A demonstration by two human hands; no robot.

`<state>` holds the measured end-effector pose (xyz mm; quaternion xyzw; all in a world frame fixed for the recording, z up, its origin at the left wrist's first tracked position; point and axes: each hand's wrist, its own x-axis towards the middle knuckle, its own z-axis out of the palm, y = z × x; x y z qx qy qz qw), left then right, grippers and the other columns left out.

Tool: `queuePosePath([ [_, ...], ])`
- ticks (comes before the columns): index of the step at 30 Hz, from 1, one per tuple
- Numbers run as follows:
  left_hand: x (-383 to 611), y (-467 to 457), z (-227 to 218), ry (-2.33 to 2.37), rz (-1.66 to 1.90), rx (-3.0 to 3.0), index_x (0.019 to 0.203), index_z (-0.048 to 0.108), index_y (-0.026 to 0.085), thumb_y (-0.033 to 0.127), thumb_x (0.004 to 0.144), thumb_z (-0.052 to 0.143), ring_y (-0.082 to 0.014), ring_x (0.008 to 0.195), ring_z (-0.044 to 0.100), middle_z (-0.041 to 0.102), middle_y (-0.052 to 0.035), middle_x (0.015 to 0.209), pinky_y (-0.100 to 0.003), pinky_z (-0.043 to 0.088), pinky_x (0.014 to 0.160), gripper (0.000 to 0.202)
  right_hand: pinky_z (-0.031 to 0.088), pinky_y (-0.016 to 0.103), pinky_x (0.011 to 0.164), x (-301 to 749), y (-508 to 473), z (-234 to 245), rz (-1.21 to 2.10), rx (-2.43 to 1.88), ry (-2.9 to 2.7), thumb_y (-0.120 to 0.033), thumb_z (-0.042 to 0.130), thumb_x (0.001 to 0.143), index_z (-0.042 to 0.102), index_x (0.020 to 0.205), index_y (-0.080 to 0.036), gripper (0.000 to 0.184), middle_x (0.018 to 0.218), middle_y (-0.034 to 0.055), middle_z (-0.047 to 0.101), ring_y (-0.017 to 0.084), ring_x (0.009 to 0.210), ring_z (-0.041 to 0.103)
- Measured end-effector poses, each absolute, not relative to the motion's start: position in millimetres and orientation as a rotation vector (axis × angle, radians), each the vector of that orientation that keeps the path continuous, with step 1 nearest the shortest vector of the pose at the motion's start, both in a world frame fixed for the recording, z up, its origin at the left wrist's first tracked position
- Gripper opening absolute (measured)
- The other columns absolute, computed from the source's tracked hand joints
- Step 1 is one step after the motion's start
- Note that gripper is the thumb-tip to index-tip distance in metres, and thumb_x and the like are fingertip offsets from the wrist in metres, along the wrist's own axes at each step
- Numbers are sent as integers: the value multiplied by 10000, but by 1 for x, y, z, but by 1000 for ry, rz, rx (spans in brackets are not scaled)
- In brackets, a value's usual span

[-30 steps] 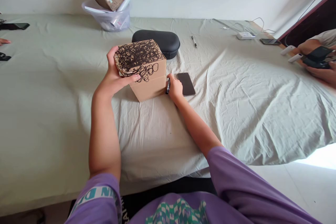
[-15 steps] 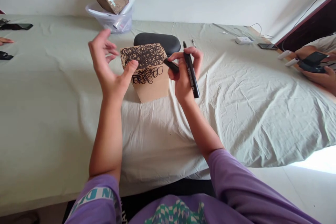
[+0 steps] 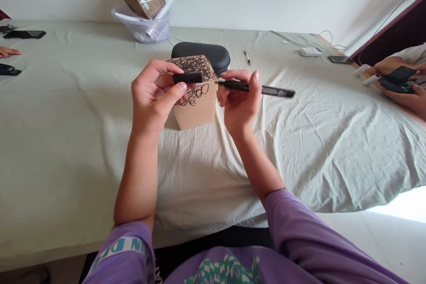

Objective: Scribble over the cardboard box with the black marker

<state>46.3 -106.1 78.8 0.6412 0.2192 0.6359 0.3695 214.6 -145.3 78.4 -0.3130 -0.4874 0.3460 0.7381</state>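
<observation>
My left hand pinches a black marker cap between thumb and fingers. My right hand holds the black marker level, its tip pointing left toward the cap with a small gap between them. Behind both hands a small cardboard box stands on the pale sheet; black scribbles cover its top and upper front. Neither hand touches the box.
A black oval case lies behind the box. A clear tub with a brown box stands at the back. A pen, a white charger and a phone lie further right. Another person's hands hold a dark device at right.
My left hand let go of the box and took the cap. My right hand lifted the marker off the sheet and turned it level, tip toward the cap.
</observation>
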Motion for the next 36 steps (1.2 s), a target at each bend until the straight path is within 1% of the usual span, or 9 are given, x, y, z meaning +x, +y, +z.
queuePosePath([
  [3, 45, -107, 78, 548, 1593, 1681, 1011, 761, 260, 435, 826, 920, -152, 658, 710, 746, -6, 795, -282, 548, 567, 300, 361, 286, 478, 218, -141, 77, 804, -814, -1059, -598, 355, 1043, 572, 919, -282, 402, 597, -42, 345, 140, 476, 361],
  [7, 46, -112, 80, 570, 1529, 1734, 1015, 745, 295, 503, 835, 895, -177, 720, 758, 767, 8, 836, -319, 628, 640, 314, 381, 280, 470, 218, -141, 79, 735, -871, -1045, -617, 396, 1044, 488, 856, -293, 386, 623, -37, 345, 147, 499, 377],
  [12, 48, -118, 82, 665, 1410, 1810, 1014, 711, 311, 562, 853, 855, -202, 816, 795, 780, 10, 884, -341, 647, 681, 330, 407, 275, 480, 213, -144, 80, 806, -884, -1130, -673, 486, 1010, 497, 862, -285, 416, 661, -31, 373, 145, 527, 411],
  [18, 48, -115, 75, 612, 1419, 1817, 990, 709, 293, 465, 872, 866, -173, 751, 768, 792, 8, 902, -356, 652, 704, 261, 316, 255, 490, 203, -144, 76, 976, -712, -1122, -574, 461, 1038, 609, 952, -259, 359, 677, -38, 430, 115, 522, 353],
  [24, 42, -113, 72, 689, 1424, 1920, 988, 741, 287, 345, 864, 880, -200, 811, 780, 798, -9, 950, -385, 641, 724, 195, 271, 270, 505, 197, -143, 71, 1088, -678, -1175, -567, 402, 1058, 665, 1099, -253, 413, 680, -40, 423, 128, 559, 346],
  [27, 40, -116, 81, 785, 1417, 2098, 995, 760, 272, 306, 875, 867, -248, 1035, 787, 822, -10, 1089, -450, 637, 924, 165, 243, 264, 501, 200, -141, 69, 1101, -683, -1194, -590, 422, 1053, 658, 1118, -254, 415, 670, -56, 364, 119, 544, 306],
  [30, 36, -118, 91, 934, 1439, 2251, 1110, 779, 253, 229, 840, 886, -296, 1310, 685, 778, -19, 1330, -504, 523, 1150, 292, 336, 257, 510, 214, -134, 71, 976, -731, -1174, -505, 435, 1041, 642, 1070, -246, 333, 727, -42, 429, 111, 553, 449],
  [33, 22, -109, 93, 1109, 1630, 2186, 1217, 746, 251, 263, 845, 879, -320, 1391, 612, 715, -20, 1435, -499, 486, 1138, 395, 453, 254, 592, 239, -122, 75, 852, -770, -1062, -352, 412, 983, 581, 959, -236, 206, 838, 2, 557, 131, 722, 660],
  [36, 2, -88, 81, 1173, 1701, 2001, 1336, 676, 300, 488, 827, 898, -361, 1430, 543, 655, -28, 1488, -545, 463, 1132, 586, 441, 239, 542, 265, -107, 75, 848, -874, -876, -309, 453, 931, 493, 888, -253, 82, 609, -63, 438, 117, 539, 559],
])
